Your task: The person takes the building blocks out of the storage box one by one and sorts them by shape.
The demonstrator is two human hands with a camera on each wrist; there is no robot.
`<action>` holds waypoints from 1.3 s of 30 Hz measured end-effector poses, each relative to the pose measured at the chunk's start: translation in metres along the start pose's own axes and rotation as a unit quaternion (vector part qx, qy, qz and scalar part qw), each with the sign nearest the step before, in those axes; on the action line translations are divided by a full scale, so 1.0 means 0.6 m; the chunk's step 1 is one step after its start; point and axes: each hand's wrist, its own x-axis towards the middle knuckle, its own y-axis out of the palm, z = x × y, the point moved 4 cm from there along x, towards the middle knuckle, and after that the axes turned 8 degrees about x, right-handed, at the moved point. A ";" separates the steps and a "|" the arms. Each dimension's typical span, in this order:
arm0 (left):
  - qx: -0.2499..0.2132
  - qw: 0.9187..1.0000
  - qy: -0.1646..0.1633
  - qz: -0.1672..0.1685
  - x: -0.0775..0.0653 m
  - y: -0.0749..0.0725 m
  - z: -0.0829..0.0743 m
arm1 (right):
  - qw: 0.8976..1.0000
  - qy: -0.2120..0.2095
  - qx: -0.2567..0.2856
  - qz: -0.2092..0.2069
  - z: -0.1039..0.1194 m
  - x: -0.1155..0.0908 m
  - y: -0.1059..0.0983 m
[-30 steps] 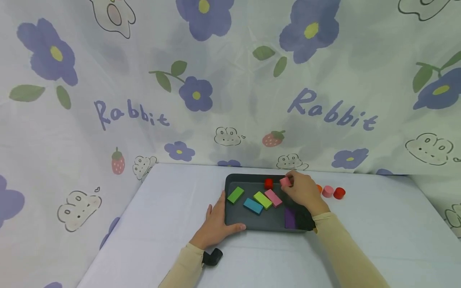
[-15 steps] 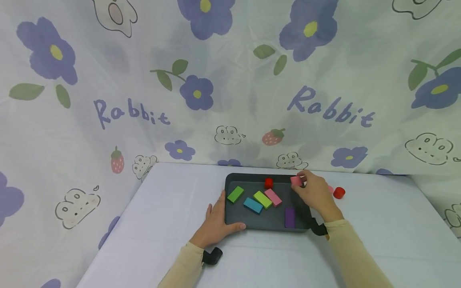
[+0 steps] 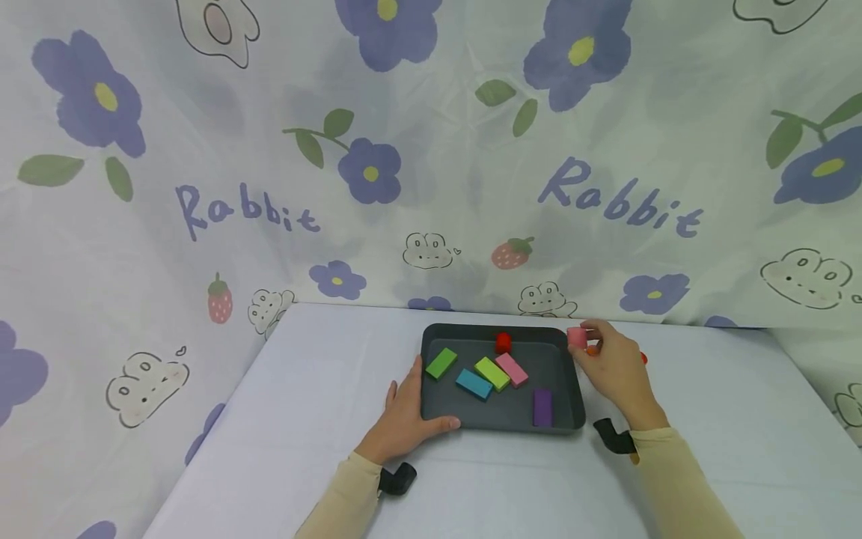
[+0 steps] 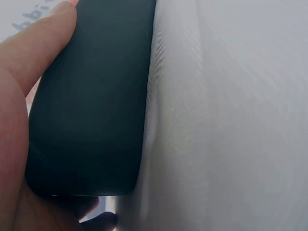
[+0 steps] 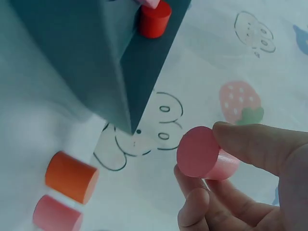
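My right hand [image 3: 616, 372] pinches a pink cylinder block [image 5: 198, 153] between thumb and fingertips. It holds the block by the back right corner of a dark grey tray [image 3: 512, 420]. My left hand [image 3: 402, 423] lies against the tray's front left corner, fingers fairly straight along the left side and thumb along the front. In the tray are a green block [image 3: 441, 364], a blue block [image 3: 474, 384], a yellow-green block [image 3: 491, 373], a flat pink block [image 3: 512, 370], a purple block [image 3: 542, 408] and a red cylinder [image 3: 503, 343].
Beside the tray, an orange cylinder [image 5: 71, 177] and another pink cylinder [image 5: 57, 213] lie on the white table [image 3: 498, 494]. A second red cylinder [image 3: 643, 358] peeks out behind my right hand. A patterned cloth [image 3: 431, 202] hangs behind the table.
My right hand has carried the pink cylinder rightward, from over the tray to its back right corner. The left hand and the tray have stayed in place.
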 end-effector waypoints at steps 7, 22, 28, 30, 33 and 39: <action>-0.002 1.000 0.005 -0.004 0.001 0.001 0.001 | 0.999 -0.011 0.005 -0.030 -0.015 -0.008 -0.018; -0.003 1.000 0.004 -0.005 0.001 -0.001 -0.002 | 0.999 0.031 0.000 -0.043 -0.058 -0.016 -0.048; -0.002 1.000 0.005 -0.002 0.002 0.000 -0.005 | 0.997 0.047 0.001 -0.054 -0.073 -0.017 -0.060; -0.001 1.000 0.005 -0.002 0.001 0.000 -0.006 | 0.997 0.052 0.000 -0.055 -0.076 -0.017 -0.063; 0.000 1.000 0.004 -0.002 0.002 -0.001 -0.006 | 0.997 0.060 -0.003 -0.054 -0.081 -0.016 -0.067; 0.001 1.000 0.001 -0.002 0.002 -0.004 -0.007 | 0.994 0.090 -0.010 -0.057 -0.095 -0.014 -0.074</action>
